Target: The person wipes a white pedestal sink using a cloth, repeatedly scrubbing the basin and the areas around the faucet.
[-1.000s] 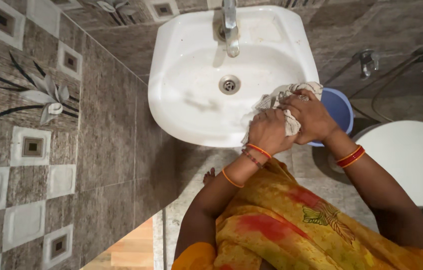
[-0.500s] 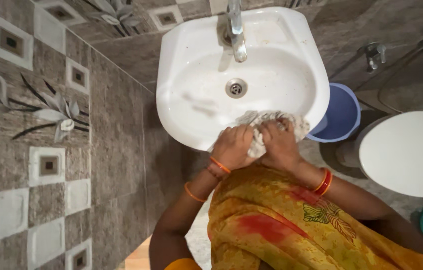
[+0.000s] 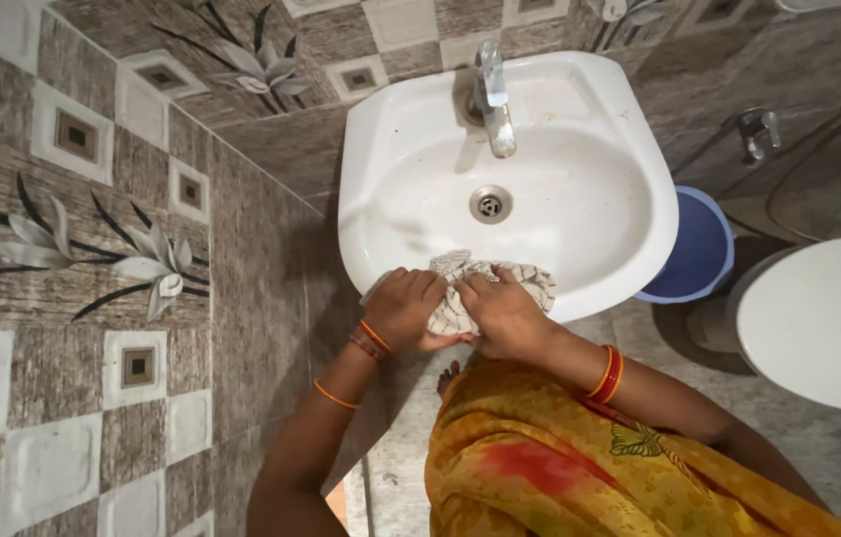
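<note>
tiled wall (image 3: 92, 249) at far left | left hand (image 3: 402, 308) clenched on checked cloth (image 3: 485, 283), pinning it to the front rim of white washbasin (image 3: 629, 169) | right hand (image 3: 502, 313) gripping the same cloth beside it, both pressing down, apparently to scrub the rim | blue bucket (image 3: 699, 249) under basin's right side | white toilet lid (image 3: 823, 323) far right

Garment (image 3: 579, 467): yellow-orange draped cloth, red patches, printed leaf motif. Left hand (image 3: 402, 308): orange and red bangles at wrist. Right hand (image 3: 505, 316): red-orange bangles.
</note>
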